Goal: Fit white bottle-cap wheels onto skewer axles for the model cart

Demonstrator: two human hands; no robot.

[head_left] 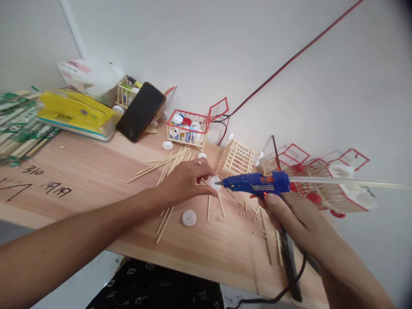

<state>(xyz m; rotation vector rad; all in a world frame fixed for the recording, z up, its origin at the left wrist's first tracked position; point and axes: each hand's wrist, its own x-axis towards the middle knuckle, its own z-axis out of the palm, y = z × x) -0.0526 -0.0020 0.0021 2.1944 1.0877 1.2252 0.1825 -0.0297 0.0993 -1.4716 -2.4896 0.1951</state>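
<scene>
My left hand (185, 180) pinches a small white bottle cap (213, 183) between thumb and fingers, above the table. My right hand (294, 214) is wrapped round the handle of a blue hot glue gun (257, 182) with a lit red light. A long clear glue stick (341, 182) sticks out of its back. The gun's nozzle points left and meets the cap's face; whether glue is coming out I cannot tell. Another white cap (189, 218) lies flat on the wood below my left hand. Thin wooden sticks (165, 225) lie under and around the left hand.
Along the wall stand a red-rimmed stick cart (187, 128) full of caps, a plain stick cart (236, 159) and red-and-natural carts (317, 182). A phone (141, 112), a yellow packet (77, 113) and bagged sticks (19, 124) are at left. A black cord (273, 299) hangs at the front.
</scene>
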